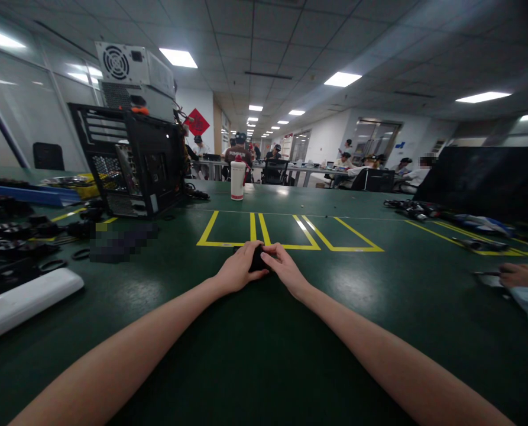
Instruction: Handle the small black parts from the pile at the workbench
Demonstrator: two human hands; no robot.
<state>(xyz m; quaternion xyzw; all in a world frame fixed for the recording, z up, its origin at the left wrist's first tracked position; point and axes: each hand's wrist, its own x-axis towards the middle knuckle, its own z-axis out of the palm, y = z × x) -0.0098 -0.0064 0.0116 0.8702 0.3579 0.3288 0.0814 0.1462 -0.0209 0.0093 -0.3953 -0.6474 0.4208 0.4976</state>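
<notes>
Both my hands meet at a small black object (256,259) on the green table (264,343), just in front of the yellow tape frames. Its kind does not show, as my fingers cover much of it. My left hand (239,266) curls over its left side, thumb along the near edge. From the right, my right hand (285,267) grips it with bent fingers.
Left stand a black computer case (135,160) with power supplies (133,65) on top and a white oblong device (33,302). A white cup (237,180) stands beyond the tape (285,247). At right are a dark monitor (485,180), cables and another person's hand (523,276).
</notes>
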